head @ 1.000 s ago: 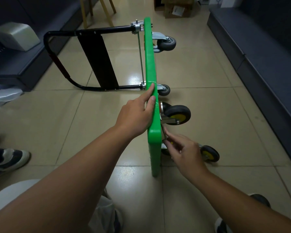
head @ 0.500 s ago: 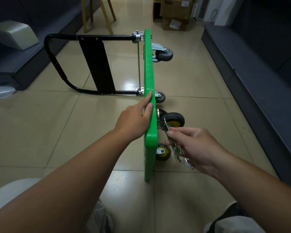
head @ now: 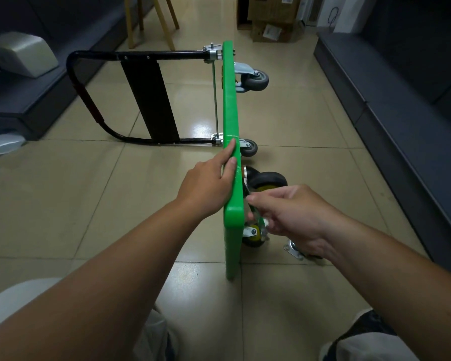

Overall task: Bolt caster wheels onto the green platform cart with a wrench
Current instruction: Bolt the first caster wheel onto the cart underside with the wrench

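The cart [head: 231, 105] stood on its long edge on the floor, its long axis running away from the person, underside facing right and handle [head: 89, 110] lying out to the left. The left hand [head: 206, 188] lay with straight fingers on the top edge, while the right hand [head: 294, 214] gripped a blurred wrench [head: 259, 221] against the underside. There were two grey casters [head: 254, 80] at the far end, two yellow-hubbed casters [head: 268, 181] at the near end, and a fifth caster's plate [head: 293, 250] on the floor by the right hand.

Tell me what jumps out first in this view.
The green cart stands on its edge mid-floor, with its black handle out to its left. The left hand presses on its top edge while the right hand grips a wrench beside the yellow-hubbed wheel.
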